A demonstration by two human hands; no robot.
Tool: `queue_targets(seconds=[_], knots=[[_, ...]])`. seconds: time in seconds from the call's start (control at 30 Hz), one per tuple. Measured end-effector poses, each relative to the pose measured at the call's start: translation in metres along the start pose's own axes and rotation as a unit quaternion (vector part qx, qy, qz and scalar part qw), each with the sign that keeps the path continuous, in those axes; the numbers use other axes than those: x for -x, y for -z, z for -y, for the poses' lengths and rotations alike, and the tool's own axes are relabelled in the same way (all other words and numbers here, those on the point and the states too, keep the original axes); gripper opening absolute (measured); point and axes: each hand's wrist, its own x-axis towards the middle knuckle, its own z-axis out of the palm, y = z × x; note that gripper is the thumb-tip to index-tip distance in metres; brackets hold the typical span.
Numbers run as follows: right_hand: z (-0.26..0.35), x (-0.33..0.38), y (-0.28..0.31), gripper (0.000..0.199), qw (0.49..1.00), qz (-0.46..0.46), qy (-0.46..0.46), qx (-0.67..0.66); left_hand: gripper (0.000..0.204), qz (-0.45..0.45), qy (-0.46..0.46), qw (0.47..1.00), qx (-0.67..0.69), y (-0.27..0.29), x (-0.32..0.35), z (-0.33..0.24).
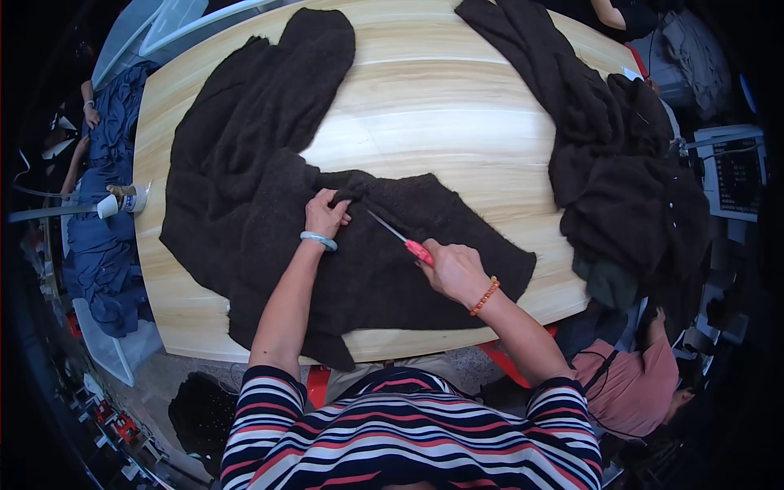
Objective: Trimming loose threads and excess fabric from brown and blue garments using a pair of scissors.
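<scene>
A dark brown fuzzy knit garment [384, 278] lies spread over the near side of the table, its sleeve part reaching to the far left. On its upper edge, my left hand [327, 214] pinches a fold of the cloth. My right hand [459, 271] grips a tool with a pink-red handle [420, 252] and a thin metal shaft. The shaft slants up and left over the garment, its tip close to the fingers of my left hand. From this view I cannot make out the exact kind of tool.
More dark knitwear [629, 188] is heaped on the table's right side. Blue cloth [106, 220] hangs beyond the left edge, near another person's hands [91, 117]. A small container [129, 198] stands at that edge. A person in pink [633, 384] is at the lower right.
</scene>
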Motion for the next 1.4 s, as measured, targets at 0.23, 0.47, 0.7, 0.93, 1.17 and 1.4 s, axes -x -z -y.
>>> queue_targets(seconds=[0.23,0.47,0.7,0.93,1.17,1.4], knots=[[0.033,-0.033,-0.012,0.022,0.997,-0.038,0.063,0.006,0.008,0.070,0.006,0.982,0.174,0.011,-0.008,0.018],[0.036,-0.022,-0.008,0.023,0.998,-0.001,0.061,0.001,0.008,0.105,0.058,0.977,0.174,0.019,-0.009,0.016],[0.012,0.005,-0.002,0.023,0.999,-0.012,-0.041,0.004,0.032,0.029,0.028,0.999,-0.022,0.003,-0.001,-0.017],[0.021,0.010,-0.008,0.020,0.998,-0.059,-0.010,0.018,0.034,-0.046,-0.080,0.971,-0.221,-0.011,-0.008,-0.001],[0.027,0.011,-0.021,0.022,0.998,-0.060,0.004,-0.012,0.030,0.009,0.040,0.999,-0.009,0.003,-0.011,0.010],[0.020,0.018,-0.021,0.025,0.996,-0.028,-0.023,-0.083,0.039,0.058,0.120,0.990,0.043,0.003,-0.004,-0.003]])
